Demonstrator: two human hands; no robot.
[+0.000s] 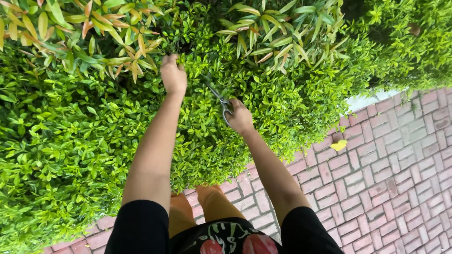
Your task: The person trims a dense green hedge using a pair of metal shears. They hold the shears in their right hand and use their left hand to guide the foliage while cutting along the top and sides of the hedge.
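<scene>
Scissors [221, 101] with grey metal blades sit in the right hand [240, 117], whose fingers are curled through the handles, the blades angled up into the green hedge [94, 136]. Just left of them, the left hand [173, 75] is bunched into a fist gripping hedge foliage. Red brick paving [386, 178] lies beneath, with a yellow leaf [338, 145] on it.

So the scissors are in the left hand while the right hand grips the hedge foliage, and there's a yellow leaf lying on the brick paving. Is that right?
Not quite: the hands are swapped. The head view shows the scissors in the right hand, while the left hand grips the hedge foliage. The yellow leaf does lie on the brick paving.
</scene>
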